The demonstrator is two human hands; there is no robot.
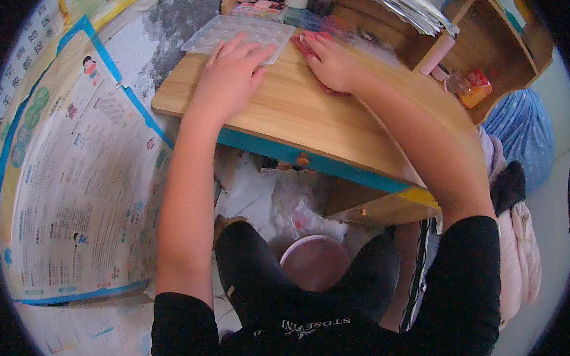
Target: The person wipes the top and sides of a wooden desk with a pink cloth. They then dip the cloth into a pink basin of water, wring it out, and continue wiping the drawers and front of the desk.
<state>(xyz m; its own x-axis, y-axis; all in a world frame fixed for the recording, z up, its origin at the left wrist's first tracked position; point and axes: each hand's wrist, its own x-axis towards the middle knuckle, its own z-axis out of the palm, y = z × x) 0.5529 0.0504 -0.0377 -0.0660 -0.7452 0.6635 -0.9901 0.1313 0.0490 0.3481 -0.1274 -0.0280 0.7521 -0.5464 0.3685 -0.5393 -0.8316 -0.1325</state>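
So both bare hands are up on a wood-look surface (288,111), one on each thing. Left hand (231,74) is lying palm down over a clear plastic tray (205,36) at the far left part of the surface, fingers spread apart, thumb sticking out to the right, just laid on the tray and not wrapped around it. Right hand (333,64) is on a red cloth (301,45) at the far middle of the surface, just right of the tray, with bits of cloth poking out past the fingers and under the wrist. Those fingers sit close together, but the hand covers most of the cloth, so I honestly can't tell if they're pinching it or only pressing it flat. Along the back of the surface there's a wooden shelf (512,32) with a stack of papers (419,13) and an orange packet (476,89), plus a pink roll (438,55) standing by its divider. Under the surface's front edge is a blue drawer (261,146) with a round knob (303,159), and below the surface a pink bin (315,262) stands between the person's knees. Left of the surface hangs a big blue-edged poster (87,188); right of it, a blue bundle (525,137).
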